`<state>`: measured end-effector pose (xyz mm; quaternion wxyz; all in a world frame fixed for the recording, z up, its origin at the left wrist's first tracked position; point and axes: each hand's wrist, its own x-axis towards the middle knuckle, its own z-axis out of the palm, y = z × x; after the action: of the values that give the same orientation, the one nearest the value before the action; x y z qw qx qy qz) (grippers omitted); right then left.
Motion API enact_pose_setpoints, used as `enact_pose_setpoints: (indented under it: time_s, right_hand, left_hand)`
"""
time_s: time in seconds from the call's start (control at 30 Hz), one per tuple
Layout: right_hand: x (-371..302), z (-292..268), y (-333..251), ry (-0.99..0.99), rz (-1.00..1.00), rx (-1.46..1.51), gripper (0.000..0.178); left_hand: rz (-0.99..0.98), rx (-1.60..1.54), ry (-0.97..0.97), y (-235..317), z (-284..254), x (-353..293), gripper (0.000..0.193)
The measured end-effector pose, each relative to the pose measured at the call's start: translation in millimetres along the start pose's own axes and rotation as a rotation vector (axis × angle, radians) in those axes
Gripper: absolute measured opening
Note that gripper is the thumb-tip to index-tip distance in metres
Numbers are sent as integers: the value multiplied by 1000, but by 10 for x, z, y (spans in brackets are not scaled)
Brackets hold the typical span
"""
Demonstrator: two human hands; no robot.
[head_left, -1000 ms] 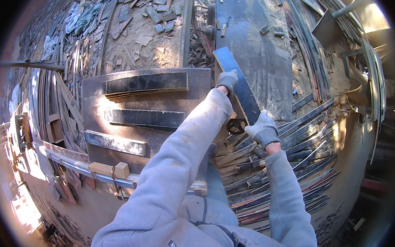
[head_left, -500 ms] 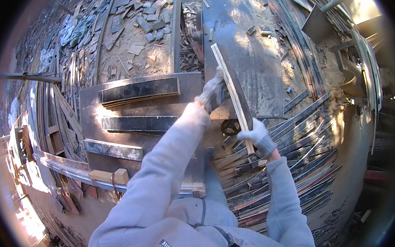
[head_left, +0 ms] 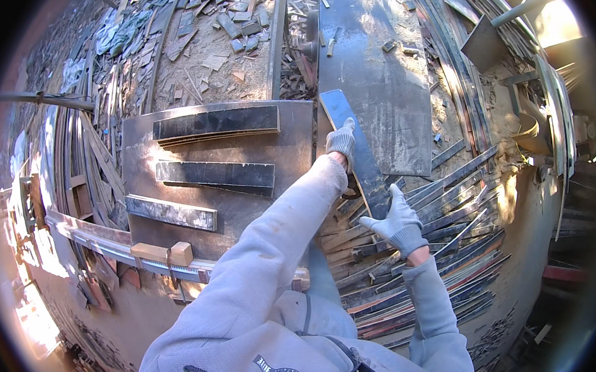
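Note:
A long, narrow plywood strip (head_left: 359,158) with a dark face slants between my hands, its dark side up. My gloved left hand (head_left: 342,141) is closed on its left edge near the far end, thumb lying on the face. At the near end my gloved right hand (head_left: 399,226) is spread open, thumb and fingers apart around the end corner. Whether its palm touches the wood is hard to tell. Left of my hands, on a dark panel (head_left: 238,213), lie an upper stack of dark strips (head_left: 216,123), a middle stack (head_left: 215,176) and a lower strip (head_left: 171,212).
Beyond the strip lies a large dark sheet (head_left: 372,65) dusted with sawdust. Many loose strips (head_left: 438,245) are heaped at my right. Along the panel's near edge runs a metal rail (head_left: 104,247) with a wooden block (head_left: 181,253). Offcuts (head_left: 240,26) litter the sawdust ahead.
The strip has turned from edge-up to dark face up. My left hand has shifted right and slightly nearer; my right hand has loosened from its grip and spread its fingers.

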<state>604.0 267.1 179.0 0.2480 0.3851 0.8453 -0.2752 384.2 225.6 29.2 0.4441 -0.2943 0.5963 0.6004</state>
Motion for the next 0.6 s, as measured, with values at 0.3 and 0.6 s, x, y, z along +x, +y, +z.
enact_pose_setpoints:
  time_s: [0.3,0.6]
  right_hand:
    - [466,30,-283,-4,33,-206,79]
    - [571,-93,-360,5,27,-239,86]
  left_hand:
    - [68,95,-8,218,17,323,75]
    - [146,35,-49,238,98,644,76]
